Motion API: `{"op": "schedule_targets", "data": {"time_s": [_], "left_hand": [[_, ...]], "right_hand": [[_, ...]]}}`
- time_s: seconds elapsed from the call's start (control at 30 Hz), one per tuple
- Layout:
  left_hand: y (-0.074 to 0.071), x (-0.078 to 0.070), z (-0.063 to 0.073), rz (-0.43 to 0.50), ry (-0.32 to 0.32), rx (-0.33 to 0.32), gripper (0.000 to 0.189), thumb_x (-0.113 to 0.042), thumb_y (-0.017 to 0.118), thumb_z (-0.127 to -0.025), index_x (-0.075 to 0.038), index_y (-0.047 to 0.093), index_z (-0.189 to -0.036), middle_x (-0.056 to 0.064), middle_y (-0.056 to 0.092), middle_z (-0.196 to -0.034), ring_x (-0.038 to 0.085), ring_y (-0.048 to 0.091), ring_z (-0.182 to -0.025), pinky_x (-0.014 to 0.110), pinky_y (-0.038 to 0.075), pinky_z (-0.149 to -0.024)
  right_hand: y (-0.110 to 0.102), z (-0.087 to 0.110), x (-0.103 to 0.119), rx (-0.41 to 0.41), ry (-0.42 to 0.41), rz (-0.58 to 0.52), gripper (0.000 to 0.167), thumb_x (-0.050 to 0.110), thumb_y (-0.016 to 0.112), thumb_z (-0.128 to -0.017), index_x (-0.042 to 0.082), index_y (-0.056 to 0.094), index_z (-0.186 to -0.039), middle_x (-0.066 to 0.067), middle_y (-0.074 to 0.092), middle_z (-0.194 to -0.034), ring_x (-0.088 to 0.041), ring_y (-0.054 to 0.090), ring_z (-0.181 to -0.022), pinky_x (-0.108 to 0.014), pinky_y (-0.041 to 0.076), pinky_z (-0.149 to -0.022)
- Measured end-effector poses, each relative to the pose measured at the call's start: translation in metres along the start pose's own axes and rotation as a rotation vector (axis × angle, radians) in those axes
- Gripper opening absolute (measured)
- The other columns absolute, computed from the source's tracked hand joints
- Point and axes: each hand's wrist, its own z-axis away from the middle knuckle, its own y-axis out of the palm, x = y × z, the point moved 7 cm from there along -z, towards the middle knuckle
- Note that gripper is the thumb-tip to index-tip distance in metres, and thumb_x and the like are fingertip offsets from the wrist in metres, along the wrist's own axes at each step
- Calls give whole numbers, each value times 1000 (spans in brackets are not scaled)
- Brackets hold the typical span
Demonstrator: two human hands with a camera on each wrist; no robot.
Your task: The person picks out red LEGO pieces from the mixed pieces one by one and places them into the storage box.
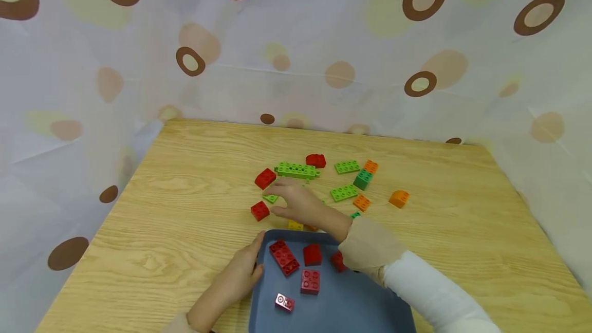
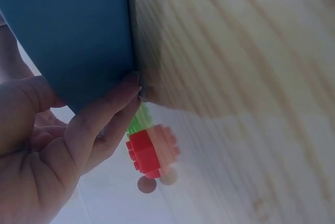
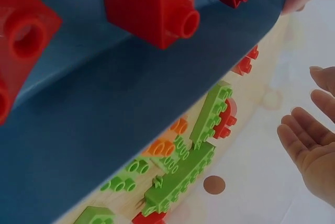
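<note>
My left hand [image 1: 237, 273] holds the left wall of a blue-grey tray [image 1: 351, 304]. In the left wrist view its fingers lie along the tray's outside, with the thumb on the other side. Beyond the tray's far edge, my right hand [image 1: 298, 202] reaches over loose toy bricks, its fingers spread and nothing visible between them. Close to its fingertips are a red brick [image 1: 260, 211], a light green piece [image 1: 271, 198] and a curved red brick [image 1: 265, 179]. Inside the tray lie several red bricks, among them a square one [image 1: 310, 281] and a long one [image 1: 284, 257].
Farther back sit a long light green piece [image 1: 297, 170], another red brick [image 1: 316, 161] and flat green plates [image 1: 344, 192]. Orange bricks [image 1: 399, 198] and a dark green block [image 1: 363, 179] lie to the right. A yellow brick [image 1: 295, 225] is near the tray's far rim. Patterned cloth [image 1: 339, 74] hangs behind.
</note>
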Motion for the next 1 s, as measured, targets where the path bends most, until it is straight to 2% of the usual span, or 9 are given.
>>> {"op": "schedule_targets", "data": {"time_s": [0.2,0.3,0.47,0.6,0.8,1.0], "left_hand": [[4,-4,-4,-9,25,13,61,9,57,-79,16,32,-134,32,56,-118,41,56,-109,50,46,-90],[5,-6,-4,-17,39,13,61,9,56,-79,17,32,-134,33,56,-117,42,56,-108,50,46,-90],[4,-6,-4,-12,35,16,61,9,56,-79,17,32,-134,34,55,-119,42,55,-110,50,46,-91],[3,-6,-3,-10,44,16,61,9,57,-79,17,32,-134,33,56,-117,42,56,-107,51,47,-89],[1,-4,-1,6,38,20,61,9,56,-79,17,31,-134,33,55,-118,43,55,-108,51,46,-89],[0,1,1,18,19,29,61,8,56,-80,15,30,-136,33,55,-119,42,55,-110,51,46,-91]], "right_hand": [[13,-11,-5,47,-22,27,35,8,67,-82,-2,62,-115,-15,61,-112,-25,59,-102,-33,51,-86],[20,-15,-10,82,6,29,36,8,68,-81,-3,62,-115,-15,61,-112,-26,59,-101,-34,51,-85],[32,-23,-16,164,82,42,37,7,68,-82,-2,62,-117,-16,59,-116,-26,57,-106,-36,49,-90],[43,-29,-19,212,90,86,36,7,67,-82,0,62,-117,-14,60,-115,-24,57,-106,-35,49,-91],[53,-33,-19,226,53,99,31,0,63,-82,0,64,-113,-13,62,-111,-23,58,-101,-33,50,-87],[58,-33,-17,208,62,90,28,-2,63,-81,0,65,-109,-13,62,-107,-22,57,-97,-33,50,-84]]}}
